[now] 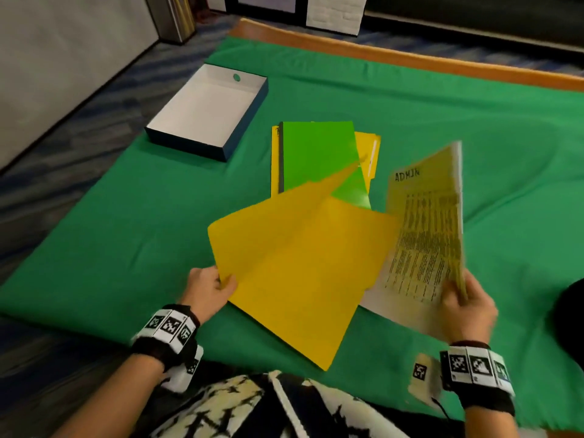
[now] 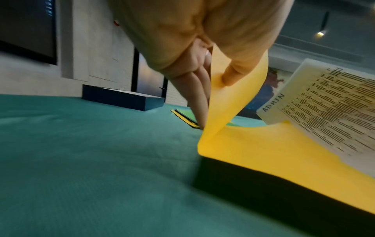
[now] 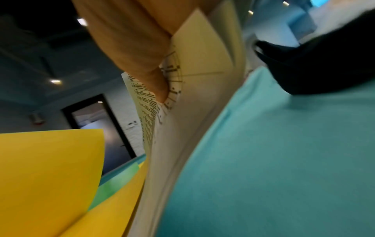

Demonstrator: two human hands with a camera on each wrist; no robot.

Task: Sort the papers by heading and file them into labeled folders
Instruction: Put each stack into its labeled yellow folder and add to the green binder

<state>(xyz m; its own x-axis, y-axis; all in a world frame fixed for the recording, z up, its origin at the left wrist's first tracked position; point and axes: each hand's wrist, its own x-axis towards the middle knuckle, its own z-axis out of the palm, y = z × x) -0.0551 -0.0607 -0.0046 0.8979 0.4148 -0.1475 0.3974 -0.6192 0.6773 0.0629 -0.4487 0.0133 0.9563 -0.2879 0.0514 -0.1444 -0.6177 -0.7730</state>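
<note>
Both hands are busy with paper. On the left, the left hand pinches the top flap of a yellow folder. Its thumb is on one side of the flap and its fingers are on the other. The flap is lifted up, so the folder is open like a mouth. The bottom half of the folder lies flat on the green cloth that covers the bench.

Far back on the left sits a box. It is dark blue outside and white inside. It stands well apart from the folders.

In the middle, behind the open folder, lies a green folder. It rests on top of more yellow folders, and their edges stick out on both sides. The near corner of the green folder is hidden by the open yellow one.

On the right, the right hand grips a stack of papers at the near end. The thumb presses on the printed side, and the other fingers cannot be seen behind the stack. The top page says ADMIN in big letters, with rows of small print under it. The print is too blurry to read. The stack tilts up from the cloth, and its near left corner lies just beside the open yellow folder, slipping under the edge of the lifted flap.

Each wrist has a black band with black and white square marks.
</note>
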